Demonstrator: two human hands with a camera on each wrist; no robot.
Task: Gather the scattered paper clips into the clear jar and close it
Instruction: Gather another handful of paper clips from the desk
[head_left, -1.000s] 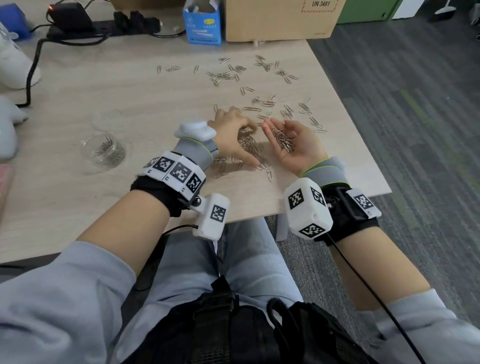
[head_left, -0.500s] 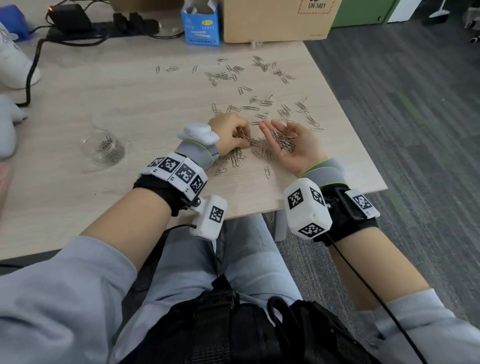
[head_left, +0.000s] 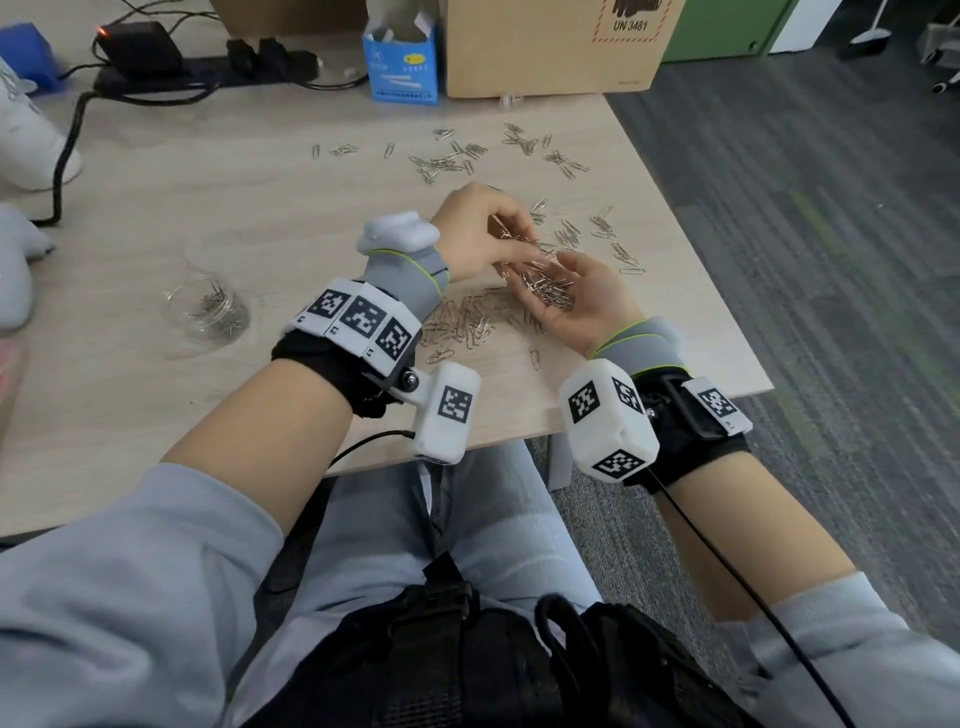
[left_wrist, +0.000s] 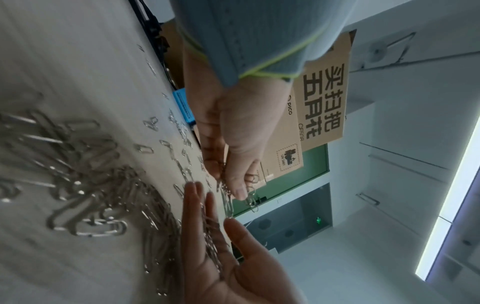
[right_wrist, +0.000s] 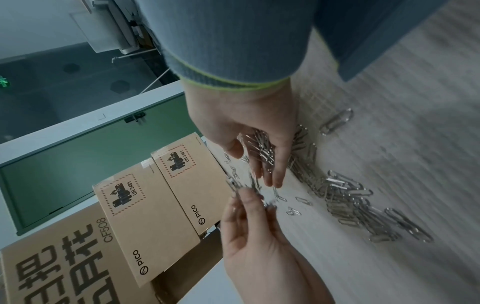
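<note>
A clear jar (head_left: 208, 312) stands uncapped on the wooden table (head_left: 156, 182) at the left, with a few paper clips in it. My left hand (head_left: 519, 249) pinches a small bunch of clips just above the fingers of my right hand (head_left: 550, 283). That hand lies palm up with a heap of clips (head_left: 550, 296) on it. The left wrist view shows the left hand (left_wrist: 231, 185) with clips dangling over the right palm (left_wrist: 233, 267). In the right wrist view the right hand (right_wrist: 257, 164) carries clips. A loose pile (head_left: 467, 322) lies under both hands; more clips (head_left: 457, 156) are scattered farther back.
A small blue box (head_left: 400, 62) and a cardboard box (head_left: 550, 47) stand at the table's back edge. A black power strip with cables (head_left: 208, 73) lies back left, white objects (head_left: 21, 130) at the far left. The table's right edge runs close to my right wrist.
My left hand has come up off the pile on the table with a pinch of clips and now hovers over my right palm. The right hand has stayed palm up.
</note>
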